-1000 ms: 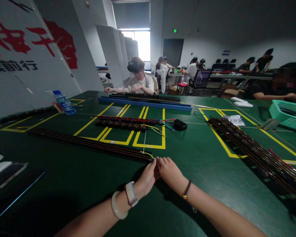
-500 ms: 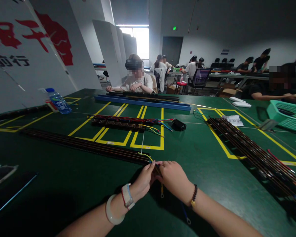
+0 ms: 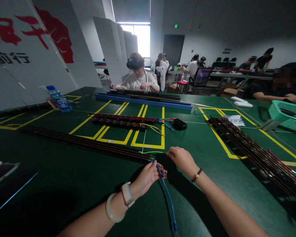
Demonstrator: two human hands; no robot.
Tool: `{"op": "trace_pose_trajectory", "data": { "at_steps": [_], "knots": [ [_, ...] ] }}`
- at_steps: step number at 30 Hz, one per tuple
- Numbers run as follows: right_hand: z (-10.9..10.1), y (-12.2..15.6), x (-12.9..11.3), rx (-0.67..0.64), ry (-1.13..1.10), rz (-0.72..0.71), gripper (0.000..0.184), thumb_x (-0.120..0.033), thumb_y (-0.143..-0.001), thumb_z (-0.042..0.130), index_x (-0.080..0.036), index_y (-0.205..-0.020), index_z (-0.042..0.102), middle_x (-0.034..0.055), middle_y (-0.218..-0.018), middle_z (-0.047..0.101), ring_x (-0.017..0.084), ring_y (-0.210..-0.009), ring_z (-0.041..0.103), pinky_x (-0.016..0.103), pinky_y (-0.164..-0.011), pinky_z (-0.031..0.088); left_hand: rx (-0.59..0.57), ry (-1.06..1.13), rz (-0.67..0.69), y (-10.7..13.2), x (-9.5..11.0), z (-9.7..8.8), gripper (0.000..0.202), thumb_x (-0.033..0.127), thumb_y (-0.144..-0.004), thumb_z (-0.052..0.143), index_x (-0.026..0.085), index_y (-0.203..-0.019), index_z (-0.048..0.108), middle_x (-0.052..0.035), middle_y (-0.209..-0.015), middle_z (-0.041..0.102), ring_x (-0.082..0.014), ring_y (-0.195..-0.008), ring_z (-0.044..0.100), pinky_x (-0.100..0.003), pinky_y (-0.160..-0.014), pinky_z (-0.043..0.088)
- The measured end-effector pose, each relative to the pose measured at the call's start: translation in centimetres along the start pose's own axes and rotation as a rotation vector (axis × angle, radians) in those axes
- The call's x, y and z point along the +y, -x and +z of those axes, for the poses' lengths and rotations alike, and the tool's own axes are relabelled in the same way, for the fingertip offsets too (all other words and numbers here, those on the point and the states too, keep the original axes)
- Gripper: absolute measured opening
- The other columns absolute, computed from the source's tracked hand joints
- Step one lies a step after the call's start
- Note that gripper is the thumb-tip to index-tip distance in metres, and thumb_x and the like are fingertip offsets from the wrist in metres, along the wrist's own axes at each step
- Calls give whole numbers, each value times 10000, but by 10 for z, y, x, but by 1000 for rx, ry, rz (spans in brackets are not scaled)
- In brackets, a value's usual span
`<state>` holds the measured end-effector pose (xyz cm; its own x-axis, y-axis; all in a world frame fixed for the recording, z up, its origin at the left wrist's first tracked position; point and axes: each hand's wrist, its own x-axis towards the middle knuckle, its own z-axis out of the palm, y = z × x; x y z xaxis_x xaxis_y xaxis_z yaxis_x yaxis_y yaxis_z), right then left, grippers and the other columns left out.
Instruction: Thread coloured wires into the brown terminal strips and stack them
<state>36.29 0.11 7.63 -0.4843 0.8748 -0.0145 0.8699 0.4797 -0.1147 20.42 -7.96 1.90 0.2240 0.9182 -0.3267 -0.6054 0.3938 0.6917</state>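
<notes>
left hand: the left hand (image 3: pixel 149 174) is curling its fingers shut around the blue wire (image 3: pixel 169 200), right where the wire is leaving the near end of the long strip (image 3: pixel 88 144).
right hand: the right hand (image 3: pixel 182 158) is pinching the green wire (image 3: pixel 154 152) in its fingertips and pulling it taut, out to the right of the strip's end.
hands: they are sitting apart, with a patch of bare worktop (image 3: pixel 204 141) showing between them.
where the strip is: it is lying flat on the worktop in front of the person, just on the near side of the yellow tape lines (image 3: pixel 163 131).
risk, green wire: it is looking thin and is being stretched. a harder pull could be tearing it off the strip, though the joint is too small to make out.
risk, strip: it is resting loose, so a sideways tug could be dragging its near end across the worktop if the left hand is not pinning it.
risk, blue wire: it is trailing toward the person under the right forearm, where a moving arm could be snagging it.
long axis: it is running from the far left to the near centre, slanting toward the person.
pointing: the wired end is pointing right and toward the hands. the other end is reaching away left, on the near side of the water bottle (image 3: pixel 59 100).
</notes>
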Motion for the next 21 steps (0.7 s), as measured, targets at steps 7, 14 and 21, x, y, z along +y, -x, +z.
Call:
{"op": "trace_pose_trajectory", "data": {
  "at_steps": [7,14,21],
  "knots": [
    [28,-10,1,-90,121,-59,235,-277,-946,411,-164,-916,615,72,-871,643,159,-786,634,225,-626,392,-6,5,1,-1,-1,-5,229,341,-878,526,113,-862,526,-56,-788,586,-136,-709,589,-307,-719,473],
    [-20,19,-18,-46,17,-46,326,-438,-901,483,-157,-858,641,90,-857,640,190,-797,607,254,-643,391,0,20,-8,-4,-2,-5,188,298,-888,510,112,-911,525,-89,-844,629,-163,-775,628,-342,-789,482],
    [-21,28,-24,-132,-2,-95,245,-412,-876,524,-202,-930,636,53,-851,656,189,-783,618,256,-620,376,-26,-223,-18,-1,0,-7,296,402,-835,566,142,-950,482,-82,-844,661,-166,-749,655,-314,-729,497]
  ]
}}
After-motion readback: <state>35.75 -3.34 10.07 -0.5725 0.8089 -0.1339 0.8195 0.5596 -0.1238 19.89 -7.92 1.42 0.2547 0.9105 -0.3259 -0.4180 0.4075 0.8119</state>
